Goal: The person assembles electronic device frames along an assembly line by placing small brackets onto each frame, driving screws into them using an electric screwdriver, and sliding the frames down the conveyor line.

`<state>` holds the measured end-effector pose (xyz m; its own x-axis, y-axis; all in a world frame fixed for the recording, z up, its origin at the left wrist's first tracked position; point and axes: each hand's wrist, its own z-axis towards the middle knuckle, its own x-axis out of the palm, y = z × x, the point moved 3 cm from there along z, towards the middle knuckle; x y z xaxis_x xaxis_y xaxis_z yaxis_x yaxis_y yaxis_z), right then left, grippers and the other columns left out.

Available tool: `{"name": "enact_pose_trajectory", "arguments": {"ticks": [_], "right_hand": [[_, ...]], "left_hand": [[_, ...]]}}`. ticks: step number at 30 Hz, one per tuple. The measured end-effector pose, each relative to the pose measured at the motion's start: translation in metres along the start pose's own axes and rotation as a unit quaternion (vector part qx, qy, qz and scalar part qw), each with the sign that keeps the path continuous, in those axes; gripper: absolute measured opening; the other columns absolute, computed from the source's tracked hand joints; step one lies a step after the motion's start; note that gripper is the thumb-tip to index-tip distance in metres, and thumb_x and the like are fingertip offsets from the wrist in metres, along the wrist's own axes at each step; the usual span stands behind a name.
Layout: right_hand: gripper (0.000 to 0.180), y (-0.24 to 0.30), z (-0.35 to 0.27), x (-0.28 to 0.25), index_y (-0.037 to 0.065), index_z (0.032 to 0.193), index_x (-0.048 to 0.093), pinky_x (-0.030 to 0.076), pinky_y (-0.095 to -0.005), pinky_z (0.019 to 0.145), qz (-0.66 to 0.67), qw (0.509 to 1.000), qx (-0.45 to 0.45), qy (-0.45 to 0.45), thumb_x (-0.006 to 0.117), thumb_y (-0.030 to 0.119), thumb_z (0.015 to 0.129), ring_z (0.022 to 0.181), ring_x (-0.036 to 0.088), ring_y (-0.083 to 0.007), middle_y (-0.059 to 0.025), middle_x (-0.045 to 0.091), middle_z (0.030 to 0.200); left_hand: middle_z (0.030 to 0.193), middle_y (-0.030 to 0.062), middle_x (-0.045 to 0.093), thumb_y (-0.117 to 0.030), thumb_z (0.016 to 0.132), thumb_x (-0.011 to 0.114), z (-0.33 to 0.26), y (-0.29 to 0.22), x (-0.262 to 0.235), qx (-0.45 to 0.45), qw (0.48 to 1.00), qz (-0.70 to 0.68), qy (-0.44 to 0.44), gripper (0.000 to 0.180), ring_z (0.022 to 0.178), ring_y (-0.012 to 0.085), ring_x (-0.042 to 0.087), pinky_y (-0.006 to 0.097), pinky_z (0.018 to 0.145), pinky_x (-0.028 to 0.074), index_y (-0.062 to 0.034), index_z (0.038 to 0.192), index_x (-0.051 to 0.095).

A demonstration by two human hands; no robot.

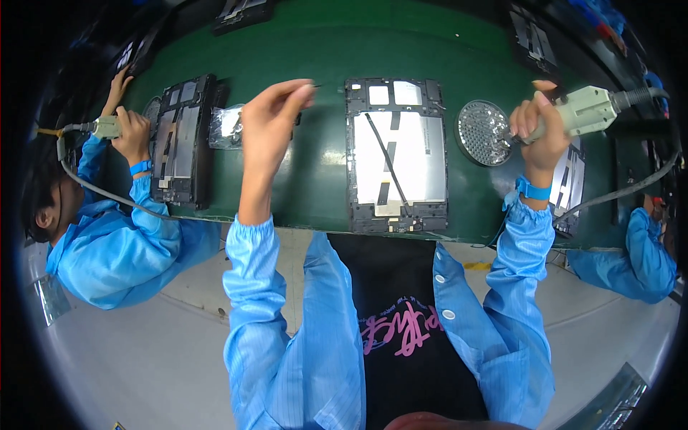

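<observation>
At frame centre an open tablet (396,154) lies on a green table (315,43); the left hand (272,118) pinches its fingertips together, the right hand (539,129) grips an electric screwdriver (584,111) beside a round screw dish (481,132).

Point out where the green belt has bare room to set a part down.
Bare belt runs along the far side, beyond the tablet frame. A narrower strip lies between the left hand and the frame. It is crowded right of the frame: screw dish, right hand with the screwdriver. The co-worker's frame fills the left.
</observation>
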<state>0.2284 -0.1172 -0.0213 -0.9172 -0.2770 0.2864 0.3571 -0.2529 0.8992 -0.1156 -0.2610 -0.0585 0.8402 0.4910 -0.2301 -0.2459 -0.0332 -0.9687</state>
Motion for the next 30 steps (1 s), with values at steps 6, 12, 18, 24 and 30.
{"name": "enact_pose_trajectory", "arguments": {"ticks": [6,12,18,24,30], "right_hand": [[0.023,-0.001,0.001,-0.001,-0.009,0.109,0.056,0.038,-0.0296,0.042,-0.008,1.0,0.001,-0.015,0.054,0.003,0.09,0.042,0.042,-0.0132,-0.0037,0.042,0.054],[0.022,0.001,0.0,0.0,-0.009,0.108,0.056,0.039,-0.0304,0.043,-0.011,1.0,-0.007,-0.012,0.055,0.003,0.089,0.042,0.042,-0.0133,-0.0043,0.043,0.054],[0.023,0.001,-0.001,-0.001,-0.008,0.109,0.057,0.04,-0.0308,0.043,-0.009,1.0,-0.001,0.003,0.054,0.003,0.089,0.042,0.043,-0.014,-0.0048,0.043,0.055],[0.023,-0.001,0.001,-0.001,-0.008,0.109,0.057,0.041,-0.0314,0.043,-0.005,1.0,-0.007,0.007,0.054,0.004,0.09,0.042,0.043,-0.0145,-0.0054,0.044,0.055],[0.024,-0.012,0.011,0.017,-0.007,0.11,0.056,0.041,-0.0325,0.043,-0.003,1.0,0.007,0.01,0.053,0.005,0.09,0.042,0.042,-0.0147,-0.0052,0.042,0.054]], "left_hand": [[0.107,0.0131,0.072,-0.016,0.09,0.072,0.04,0.026,0.039,-0.06,0.993,-0.067,0.078,0.029,0.094,0.0137,0.065,0.026,0.088,0.05,0.0055,0.11,0.071],[0.108,0.0114,0.072,-0.016,0.089,0.073,0.036,0.044,0.049,-0.13,0.979,-0.136,0.076,0.031,0.098,0.0145,0.063,0.026,0.09,0.049,0.0047,0.112,0.07],[0.105,0.0143,0.072,-0.013,0.086,0.076,0.034,0.042,0.057,-0.107,0.989,-0.091,0.048,0.032,0.095,0.0146,0.066,0.025,0.087,0.05,0.0055,0.112,0.07],[0.099,0.0087,0.073,-0.019,0.091,0.072,0.047,0.039,0.048,-0.088,0.988,0.015,0.128,0.031,0.083,0.01,0.062,0.022,0.079,0.049,0.0034,0.112,0.071],[0.093,0.0069,0.072,-0.02,0.092,0.071,0.042,0.047,0.048,-0.067,0.988,-0.002,0.142,0.03,0.076,0.0087,0.059,0.021,0.071,0.049,0.0023,0.113,0.071]]}}
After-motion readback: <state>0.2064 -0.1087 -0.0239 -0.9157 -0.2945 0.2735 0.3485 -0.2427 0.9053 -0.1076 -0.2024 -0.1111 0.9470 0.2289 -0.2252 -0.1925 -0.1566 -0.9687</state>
